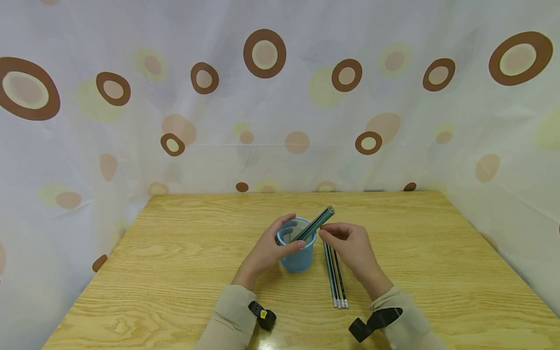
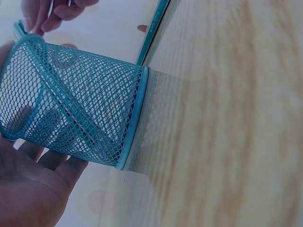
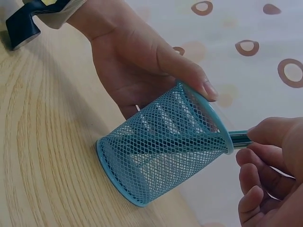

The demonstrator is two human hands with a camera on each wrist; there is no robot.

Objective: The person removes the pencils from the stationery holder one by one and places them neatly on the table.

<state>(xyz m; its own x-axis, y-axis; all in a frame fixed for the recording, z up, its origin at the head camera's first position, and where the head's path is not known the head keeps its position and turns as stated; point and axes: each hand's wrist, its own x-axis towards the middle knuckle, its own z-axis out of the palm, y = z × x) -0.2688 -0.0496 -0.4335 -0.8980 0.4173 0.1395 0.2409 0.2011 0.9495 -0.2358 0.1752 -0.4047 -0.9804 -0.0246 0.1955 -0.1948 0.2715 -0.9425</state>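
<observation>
My left hand (image 1: 269,248) holds a light blue mesh pencil cup (image 1: 298,260), its thumb along the near rim and the other fingers round the far side. The cup tilts a little on the table. Several teal pencils (image 1: 311,226) lean inside it as a bundle, their ends sticking out over the right rim. At that rim is my right hand (image 1: 352,245), thumb and forefinger bent close together right beside the pencils. In the right wrist view its fingertips (image 3: 255,135) overlap the pencil ends; I cannot tell whether they pinch one.
More pencils (image 1: 336,282) lie side by side on the wooden table (image 1: 175,253), just right of the cup, with metal-banded ends toward me. A white curtain (image 1: 218,116) with brown and pale circles hangs behind and at both sides. Each wrist wears a black strapped camera (image 1: 265,318).
</observation>
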